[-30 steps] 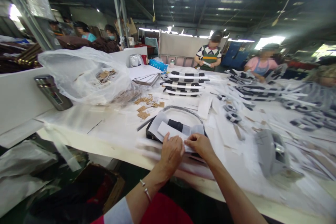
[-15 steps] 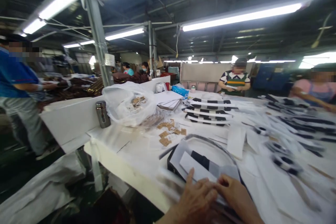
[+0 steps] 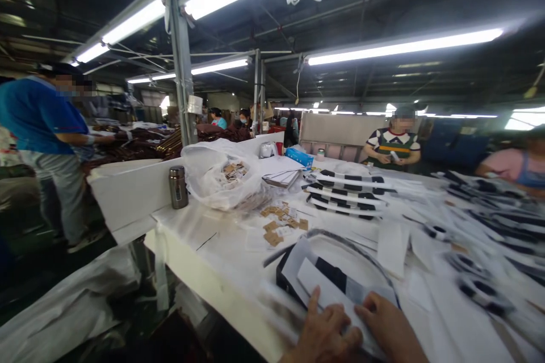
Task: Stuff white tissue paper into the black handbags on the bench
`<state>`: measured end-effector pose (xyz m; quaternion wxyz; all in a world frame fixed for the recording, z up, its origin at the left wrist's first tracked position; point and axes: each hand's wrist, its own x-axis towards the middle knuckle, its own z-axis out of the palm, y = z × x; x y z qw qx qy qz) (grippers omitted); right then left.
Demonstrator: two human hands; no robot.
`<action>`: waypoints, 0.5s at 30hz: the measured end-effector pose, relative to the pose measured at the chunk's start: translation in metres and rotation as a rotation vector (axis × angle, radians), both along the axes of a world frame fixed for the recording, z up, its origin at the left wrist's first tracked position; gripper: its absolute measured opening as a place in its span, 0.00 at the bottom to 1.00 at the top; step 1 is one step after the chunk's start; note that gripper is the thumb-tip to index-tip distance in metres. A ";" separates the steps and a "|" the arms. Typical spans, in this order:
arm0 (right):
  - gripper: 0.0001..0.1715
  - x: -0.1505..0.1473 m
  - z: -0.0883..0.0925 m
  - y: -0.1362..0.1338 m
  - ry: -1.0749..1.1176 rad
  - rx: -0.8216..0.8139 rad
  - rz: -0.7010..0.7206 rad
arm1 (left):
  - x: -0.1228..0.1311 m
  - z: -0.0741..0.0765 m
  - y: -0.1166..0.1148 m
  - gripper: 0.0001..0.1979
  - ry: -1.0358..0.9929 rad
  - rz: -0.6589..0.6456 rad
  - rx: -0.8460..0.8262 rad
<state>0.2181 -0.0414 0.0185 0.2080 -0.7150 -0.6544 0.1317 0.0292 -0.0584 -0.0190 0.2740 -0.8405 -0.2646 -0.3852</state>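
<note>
Checking worktop (image 3: 238, 261) from operator's pos.; head view only. Dark item (image 3: 284, 275), part-covered w/ pale translucent wrap, lies at near edge; curved dark strap (image 3: 353, 244) arches round its far side. White strip (image 3: 323, 286) lies aslant on top of item, under operator's hands.

L hand (image 3: 327, 329): on strip, index finger stretched along it, other fingers bent; grip loose, not closed round anything. R hand (image 3: 385, 320): at strip's R edge, thumb & fingers drawn near each other; cannot tell if grip is pinching strip. Lower part of both hands cut off by frame edge.

Adj. beyond item, to L: loose brown tags (image 3: 272, 237), scattered. Behind these, clear plastic bag (image 3: 202, 176), more brown tags inside; metal flask (image 3: 177, 187) upright just L of bag. Paper stack (image 3: 279, 169) R of bag, blue box (image 3: 299, 157) behind stack. Further R: black-&-white bundles (image 3: 347, 197), lying in rows.

Personnel obs.: co-worker opp. (image 3: 394, 147) in striped top, small white piece in hand; co-worker far L (image 3: 46, 110), blue top, standing, bent fwd.
</note>
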 end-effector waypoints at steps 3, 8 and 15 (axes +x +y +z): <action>0.13 -0.004 0.009 0.000 0.056 -0.002 -0.040 | -0.001 0.003 -0.004 0.05 0.013 0.006 -0.078; 0.18 0.029 0.029 -0.020 0.597 -0.070 -0.196 | -0.006 0.007 -0.006 0.09 0.014 -0.023 -0.205; 0.26 0.175 0.071 -0.124 0.751 0.369 -0.698 | -0.014 0.031 -0.026 0.14 -0.040 -0.084 -0.479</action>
